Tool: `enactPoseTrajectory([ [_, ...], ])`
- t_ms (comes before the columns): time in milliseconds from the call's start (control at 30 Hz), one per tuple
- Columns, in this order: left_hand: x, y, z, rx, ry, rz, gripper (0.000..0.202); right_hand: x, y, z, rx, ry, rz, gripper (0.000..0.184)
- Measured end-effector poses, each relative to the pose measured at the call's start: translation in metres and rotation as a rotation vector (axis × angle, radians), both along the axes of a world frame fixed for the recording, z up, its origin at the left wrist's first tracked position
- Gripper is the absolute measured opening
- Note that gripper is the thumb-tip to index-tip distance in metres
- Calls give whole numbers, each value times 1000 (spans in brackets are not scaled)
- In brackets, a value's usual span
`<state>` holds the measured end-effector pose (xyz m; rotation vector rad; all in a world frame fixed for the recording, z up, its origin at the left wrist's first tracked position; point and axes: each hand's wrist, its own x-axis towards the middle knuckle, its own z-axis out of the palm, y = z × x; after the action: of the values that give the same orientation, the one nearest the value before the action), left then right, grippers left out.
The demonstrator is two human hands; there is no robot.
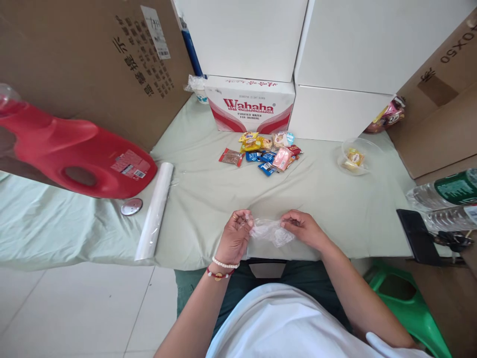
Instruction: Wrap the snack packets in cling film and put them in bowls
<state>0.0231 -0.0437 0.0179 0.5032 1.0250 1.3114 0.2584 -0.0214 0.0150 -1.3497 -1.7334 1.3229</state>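
A crumpled clear plastic bag (276, 233) is stretched between my two hands, just above the near edge of the cloth-covered table (201, 194). My left hand (238, 233), with bracelets at its wrist, pinches the bag's left end. At the other end, the fingers of my right hand (300, 227) are closed on the plastic. Beyond my hands lies a loose pile of wrapped snacks: a yellow packet (250, 144), a pink packet (282, 158), several blue packets (267, 168) and a reddish-brown packet (231, 157).
Left of me are a red jug (82, 154), a roll of plastic film (155, 211) and a round metallic disc (131, 206). A Wahaha carton (251, 104) stands behind the snacks. To the right are a clear bowl (343, 159) holding snacks, water bottles (428, 194) and a phone (419, 236).
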Motion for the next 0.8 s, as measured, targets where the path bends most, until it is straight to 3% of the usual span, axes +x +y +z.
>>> enactPoseTrajectory([
  [100, -14, 6, -6, -46, 85, 37, 48, 13, -6, 4, -138, 81, -61, 39],
  [267, -19, 20, -13, -72, 197, 132, 50, 34, -21, 12, -122, 37, -139, 42],
  [400, -14, 24, -18, -82, 247, 171, 48, 35, -32, 19, 141, -61, -193, 27],
  [467, -13, 24, -20, -77, 229, 188, 47, 34, -35, 25, 355, -96, -118, 20],
  [567, -15, 23, -20, -72, 169, 225, 48, 37, -39, 38, 605, -145, -21, 25],
  [700, -24, 22, -18, -55, 56, 251, 50, 48, -39, 43, 738, -289, -51, 30],
  [800, -30, 13, -21, -13, 103, 291, 45, 54, -36, 29, 768, -361, -121, 33],
])
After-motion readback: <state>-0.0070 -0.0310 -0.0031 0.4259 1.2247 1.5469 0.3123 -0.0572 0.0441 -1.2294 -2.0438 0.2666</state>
